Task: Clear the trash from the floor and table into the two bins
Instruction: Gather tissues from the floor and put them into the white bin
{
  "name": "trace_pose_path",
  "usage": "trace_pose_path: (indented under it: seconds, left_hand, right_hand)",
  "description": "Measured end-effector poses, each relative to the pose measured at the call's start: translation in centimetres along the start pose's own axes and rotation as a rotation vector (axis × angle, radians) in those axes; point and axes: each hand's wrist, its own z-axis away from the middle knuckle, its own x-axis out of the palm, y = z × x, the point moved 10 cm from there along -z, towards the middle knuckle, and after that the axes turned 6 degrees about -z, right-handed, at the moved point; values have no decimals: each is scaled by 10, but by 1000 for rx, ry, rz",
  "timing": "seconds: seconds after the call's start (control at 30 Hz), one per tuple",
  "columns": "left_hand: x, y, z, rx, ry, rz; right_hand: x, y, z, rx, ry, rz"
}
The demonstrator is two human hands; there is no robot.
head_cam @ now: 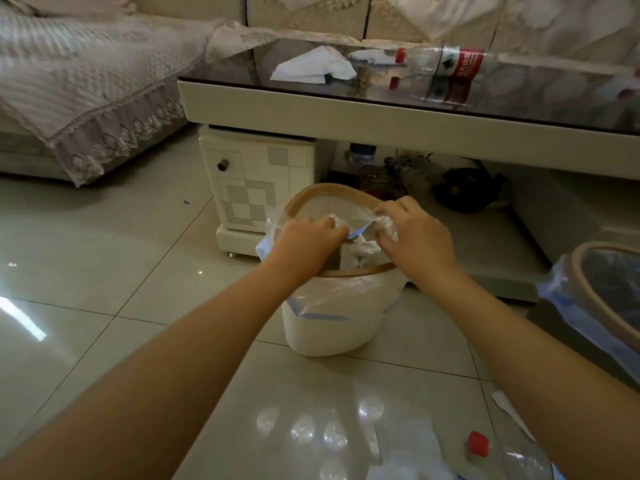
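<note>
A: What's closest, down at the bottom edge?

B: A clear bottle [509, 459] with a red cap lying on the floor tiles [104, 271], at the lower right. Just left of it is a pale, see-through bit of plastic wrap [405, 441], and a white scrap of paper [509, 410] lies a little above, by the right forearm.

A: And the hands?

B: Both are over the white bin [332, 320], which stands on the floor in front of the table [346, 105]. The left hand [308, 244] is curled, knuckles up, its fingers pinching the liner [346, 296] near the middle of the opening. The right hand [415, 237] grips a bunched piece of that same clear liner at the far right of the wooden rim [360, 271]. The plastic is stretched between them.

A: Anything in the bin?

B: Crumpled white tissue [363, 251] shows between the hands, inside the liner. A blue-edged fold of liner hangs down the outside.

A: The second bin?

B: At the right edge, partly cut off: bin two [602, 299], with a wooden rim, a bluish liner and a dark inside. I cannot tell what it holds.

A: What's on the table?

B: On the glossy dark top lies a crumpled napkin [311, 67], a smaller white wad [374, 57] behind it, and a table bottle [446, 60] on its side, red cap pointing left, red label. Under the top, on the low shelf, are a jar and some dark clutter I can't make out.

A: Behind that?

B: A sofa [86, 81] with a lace-edged cover, at the left and along the back.
</note>
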Motion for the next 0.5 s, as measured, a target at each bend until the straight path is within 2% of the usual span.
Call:
trace_pose_path:
  seconds: [0.13,0.27,0.43,0.5]
  left_hand:
    - [12,-9,-14,-89,-114,24]
    - [19,-2,-21,-62,-134,6]
    - [20,6,-19,-34,-231,32]
    - [13,8,-18,-40,-205,58]
  right_hand:
    - [5,2,-6,39,9,-26]
    - [14,3,-11,93,-13,-79]
    - [50,9,-9,170,-308,-241]
    - [54,8,-4,189,-373,-284]
